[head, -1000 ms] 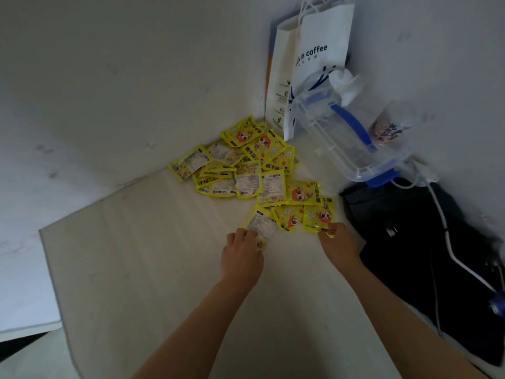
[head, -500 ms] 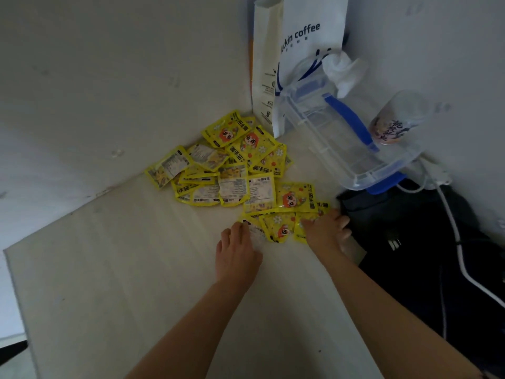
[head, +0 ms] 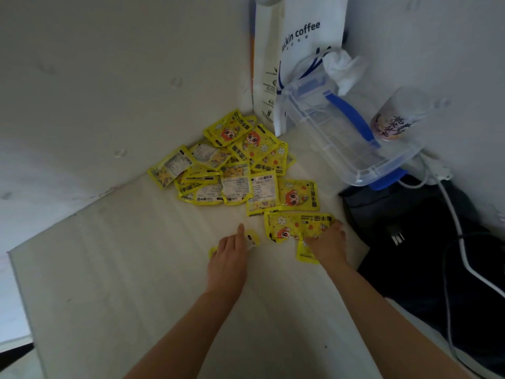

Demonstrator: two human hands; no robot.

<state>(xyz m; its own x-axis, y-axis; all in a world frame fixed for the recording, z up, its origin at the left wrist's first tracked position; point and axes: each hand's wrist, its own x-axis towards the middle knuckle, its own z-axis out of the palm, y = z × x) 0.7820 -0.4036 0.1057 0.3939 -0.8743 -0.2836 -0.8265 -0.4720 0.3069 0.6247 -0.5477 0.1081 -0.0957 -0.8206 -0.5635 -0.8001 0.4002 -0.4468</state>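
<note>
A pale, faintly striped table [head: 136,283] was set into a corner of two white walls. A black fabric bag [head: 410,242] lay at its right edge. A white paper carrier bag [head: 306,50] had been stood in the corner, and a clear plastic box with a blue handle [head: 341,140] was leant beside it. A loose heap of flat yellow foil packets [head: 237,170] was spread before them.

The left hand [head: 228,258] was laid over a single small yellow packet [head: 252,237] apart from the heap. Its fingers were hidden, so whether the grip was closed on the packet or only pressing could not be told. The right hand [head: 326,244] was rested with loosely spread fingers on the nearest printed yellow packet [head: 292,227] at the heap's front edge. That grip was wide and nothing was pinched.

The packets were judged light, thin and pliable, with slick foil faces likely to slide over one another. A free edge or corner was judged the best place to be pinched, since a packet lying flat offers little else.
</note>
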